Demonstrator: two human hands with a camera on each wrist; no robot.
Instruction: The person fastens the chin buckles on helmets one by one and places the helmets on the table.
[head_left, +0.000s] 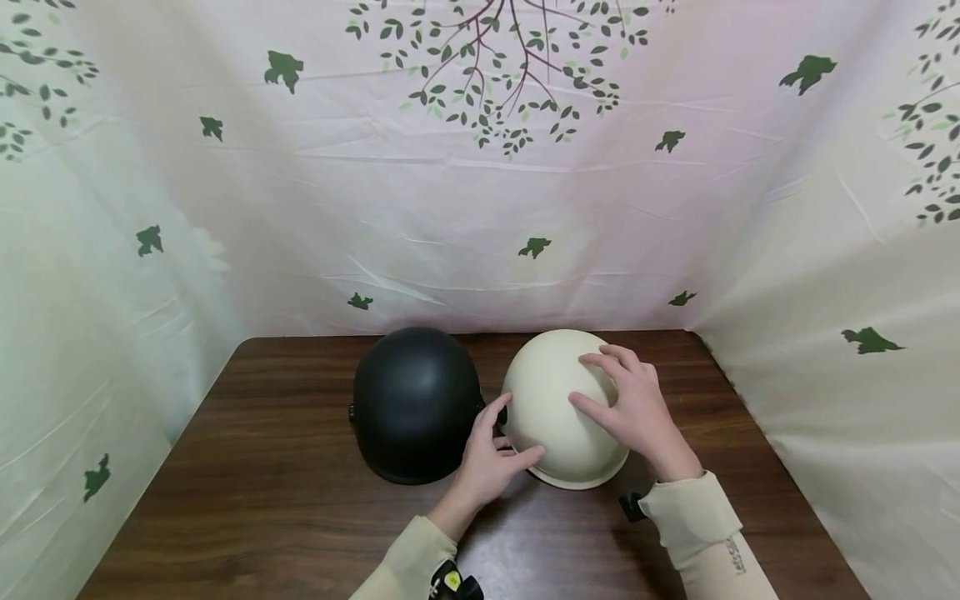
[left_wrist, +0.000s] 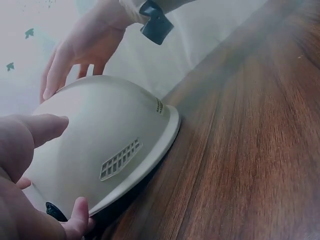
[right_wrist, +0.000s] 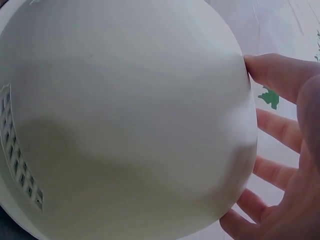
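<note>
A cream helmet (head_left: 551,392) sits dome up on the wooden table, with slotted vents near its rim in the left wrist view. My left hand (head_left: 486,465) is at its left side, fingers spread, thumb toward the near edge. One fingertip lies by the rim, close to a small black fitting (left_wrist: 56,212). On the upper right of the dome, my right hand (head_left: 637,404) touches the shell with spread fingers; the right wrist view shows its fingertips (right_wrist: 252,65) along the dome's edge. Just left of the cream helmet stands a black helmet (head_left: 416,404), touched by neither hand clearly.
The dark wooden table (head_left: 247,467) reaches back to a pale curtain (head_left: 450,250) printed with leaves and green birds. Curtain fabric also hangs along both sides. A dark wrist device (head_left: 453,581) sits at the left sleeve, another dark device (head_left: 632,507) at the right.
</note>
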